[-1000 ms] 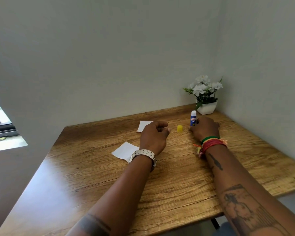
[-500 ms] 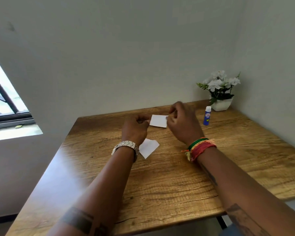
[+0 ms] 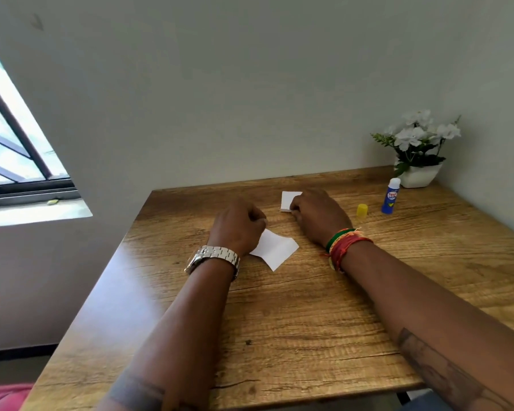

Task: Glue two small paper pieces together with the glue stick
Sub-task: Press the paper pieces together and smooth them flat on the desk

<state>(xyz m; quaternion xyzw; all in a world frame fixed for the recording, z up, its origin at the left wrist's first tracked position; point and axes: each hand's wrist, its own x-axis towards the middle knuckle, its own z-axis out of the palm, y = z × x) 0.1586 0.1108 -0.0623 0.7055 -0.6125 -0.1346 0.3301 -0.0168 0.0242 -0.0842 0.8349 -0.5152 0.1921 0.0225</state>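
Glue label: blue glue stick (image 3: pixel 391 200) reads partly "stic", upright, far right of wooden counter (image 3: pixel 279 336).
Right hand (image 3: pixel 318 216): fingers curled, pinching small white paper piece (image 3: pixel 288 199).
Left hand (image 3: pixel 238 226): curled, over second white paper piece (image 3: pixel 276 247); grip unclear.

A small label is seen on the blue glue stick (image 3: pixel 391 198) standing uncapped on the table. Red lettering on a white patch appears to end in "stick"; the word above it is too blurred to be read. No other writing can be made out.
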